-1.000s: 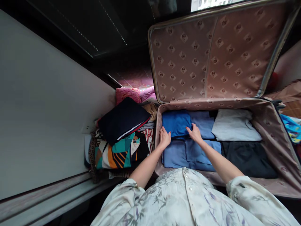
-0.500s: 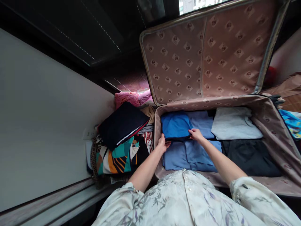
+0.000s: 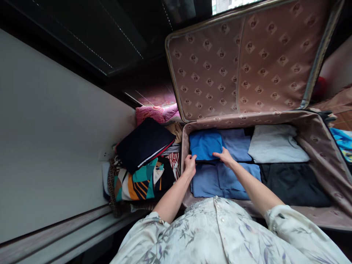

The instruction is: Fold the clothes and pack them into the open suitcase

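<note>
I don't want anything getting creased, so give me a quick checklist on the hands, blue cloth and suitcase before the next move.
1. Lid raised, out of the hands' way: ok.
2. Bright blue cloth inside the suitcase, at its left end: ok.
3. Left hand at the cloth's near left corner: ok; firm grip: cannot tell.
4. Right hand at the cloth's near right corner: ok; firm grip: cannot tell.
5. Pale grey garment and dark garment clear of both hands: ok.
6. Cloth's underside free of creases: cannot tell, hidden.

No legible text; emblems (image 3: 263, 53) on suitcase lining (image 3: 286, 77) unreadable.
</note>
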A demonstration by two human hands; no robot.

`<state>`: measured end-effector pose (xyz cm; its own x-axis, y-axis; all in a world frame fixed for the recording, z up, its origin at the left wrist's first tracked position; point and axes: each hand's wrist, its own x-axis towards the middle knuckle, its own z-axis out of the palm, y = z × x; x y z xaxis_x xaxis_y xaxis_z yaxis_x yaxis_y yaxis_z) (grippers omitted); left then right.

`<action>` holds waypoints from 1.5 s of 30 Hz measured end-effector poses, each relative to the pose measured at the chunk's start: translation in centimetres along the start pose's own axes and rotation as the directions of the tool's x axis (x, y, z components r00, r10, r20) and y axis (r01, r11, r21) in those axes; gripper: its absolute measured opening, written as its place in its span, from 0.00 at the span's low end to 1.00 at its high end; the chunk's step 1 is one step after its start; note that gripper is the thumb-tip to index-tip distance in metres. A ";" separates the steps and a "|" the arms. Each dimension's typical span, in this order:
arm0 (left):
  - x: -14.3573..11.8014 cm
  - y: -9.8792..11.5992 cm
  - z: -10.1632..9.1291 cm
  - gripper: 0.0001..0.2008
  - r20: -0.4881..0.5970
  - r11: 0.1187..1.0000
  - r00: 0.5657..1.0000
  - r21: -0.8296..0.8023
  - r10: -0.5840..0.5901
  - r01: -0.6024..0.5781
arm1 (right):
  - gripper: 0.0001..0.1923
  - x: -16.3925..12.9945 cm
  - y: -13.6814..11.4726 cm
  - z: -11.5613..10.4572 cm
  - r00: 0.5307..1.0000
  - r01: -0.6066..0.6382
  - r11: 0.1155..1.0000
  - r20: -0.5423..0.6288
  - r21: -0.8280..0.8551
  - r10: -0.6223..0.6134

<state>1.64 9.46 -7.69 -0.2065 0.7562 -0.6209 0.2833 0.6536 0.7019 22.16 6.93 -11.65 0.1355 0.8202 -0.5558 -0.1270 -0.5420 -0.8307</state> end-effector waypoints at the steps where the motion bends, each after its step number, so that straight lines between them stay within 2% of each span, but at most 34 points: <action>1: 0.0 0.3 0.0 0.12 -0.022 1.000 1.000 0.010 0.000 0.000 | 0.20 0.1 -0.1 0.2 0.999 -0.023 0.999 0.025 -0.039 0.024; 2: -0.1 0.6 0.0 0.11 -0.041 1.000 0.999 0.024 0.001 0.000 | 0.18 0.1 -0.2 0.1 0.998 -0.044 0.996 0.035 -0.078 0.047; 4: -0.6 0.8 -0.4 0.17 -0.075 0.998 0.997 0.063 0.009 -0.005 | 0.15 0.2 -0.4 -0.5 0.997 -0.071 0.986 0.031 -0.150 0.077; 6: -1.8 0.6 -0.9 0.27 -0.086 0.970 0.988 0.221 0.127 -0.105 | 0.14 0.0 -0.4 -1.8 0.996 -0.083 0.968 0.007 -0.239 0.087; 7: -2.4 0.3 -1.1 0.32 -0.064 0.916 0.970 0.347 0.235 -0.199 | 0.15 -0.1 -0.2 -2.6 0.996 -0.087 0.955 -0.017 -0.285 0.086; 9: -3.5 -0.4 -1.3 0.36 0.058 0.708 0.889 0.582 0.455 -0.400 | 0.18 -0.2 0.1 -4.1 0.994 -0.094 0.925 -0.087 -0.368 0.067; 10: -3.7 -0.6 -1.1 0.36 0.121 0.603 0.845 0.648 0.522 -0.466 | 0.21 -0.2 0.4 -4.7 0.992 -0.082 0.903 -0.125 -0.421 0.032; 11: -3.6 -0.6 -0.8 0.35 0.152 0.550 0.821 0.674 0.550 -0.493 | 0.23 -0.1 0.6 -5.0 0.988 -0.058 0.875 -0.155 -0.481 -0.020; 12: -3.2 -0.4 -0.3 0.34 0.143 0.551 0.825 0.681 0.546 -0.483 | 0.26 0.1 0.8 -5.2 0.982 -0.030 0.839 -0.173 -0.543 -0.077; 14: -1.4 0.6 0.8 0.32 0.035 0.671 0.894 0.647 0.448 -0.362 | 0.30 0.8 1.0 -4.7 0.971 0.006 0.764 -0.180 -0.645 -0.160; 16: 1.2 2.1 1.9 0.31 -0.084 0.790 0.950 0.580 0.299 -0.197 | 0.34 1.5 1.2 -3.5 0.973 -0.006 0.730 -0.172 -0.683 -0.153; 18: 3.7 3.7 2.7 0.30 -0.136 0.838 0.968 0.535 0.213 -0.109 | 0.36 2.2 1.4 -2.1 0.981 -0.032 0.713 -0.157 -0.700 -0.110; 21: 5.9 5.1 3.3 0.26 -0.129 0.848 0.967 0.515 0.218 -0.122 | 0.37 2.6 1.8 -0.6 0.990 -0.024 0.689 -0.114 -0.724 -0.085; 25: 6.1 5.7 3.7 0.17 -0.091 0.854 0.955 0.477 0.283 -0.208 | 0.31 2.8 2.3 -0.1 0.993 0.037 0.710 -0.055 -0.703 -0.106; 28: 6.0 5.9 3.5 0.17 -0.097 0.826 0.899 0.445 0.428 -0.345 | 0.31 2.9 2.4 0.0 0.989 0.101 0.732 -0.014 -0.674 -0.149; 31: 6.0 6.2 3.1 0.23 -0.140 0.782 0.845 0.479 0.517 -0.399 | 0.33 2.9 2.6 0.3 0.980 0.150 0.745 -0.002 -0.650 -0.199; 33: 5.9 6.3 2.8 0.32 -0.120 0.756 0.857 0.543 0.501 -0.366 | 0.34 2.9 2.7 0.5 0.976 0.145 0.750 -0.031 -0.645 -0.216; 36: 4.9 6.3 2.2 0.45 -0.041 0.704 0.908 0.646 0.417 -0.294 | 0.35 2.8 3.1 0.2 0.976 0.105 0.756 -0.078 -0.646 -0.203; 39: 3.2 5.9 1.3 0.47 0.037 0.579 0.924 0.769 0.381 -0.270 | 0.35 2.6 3.5 -0.6 0.975 0.096 0.769 -0.097 -0.632 -0.201; 41: 1.9 5.3 0.6 0.42 0.141 0.417 0.916 0.857 0.376 -0.303 | 0.36 2.4 3.7 -1.0 0.970 0.123 0.768 -0.088 -0.628 -0.228; 43: 0.7 4.4 0.1 0.39 0.256 0.239 0.925 0.915 0.279 -0.325 | 0.36 2.1 3.7 -1.1 0.969 0.133 0.741 -0.070 -0.658 -0.236; 45: -0.4 3.5 -0.1 0.39 0.324 0.088 0.929 0.935 0.178 -0.343 | 0.37 1.4 3.4 -0.8 0.975 0.103 0.686 -0.064 -0.720 -0.214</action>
<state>2.59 11.41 -4.96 0.1619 0.8091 -0.5649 0.9716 -0.2308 -0.0522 22.74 6.08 -15.31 0.2226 0.9035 -0.3663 0.6345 -0.4195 -0.6492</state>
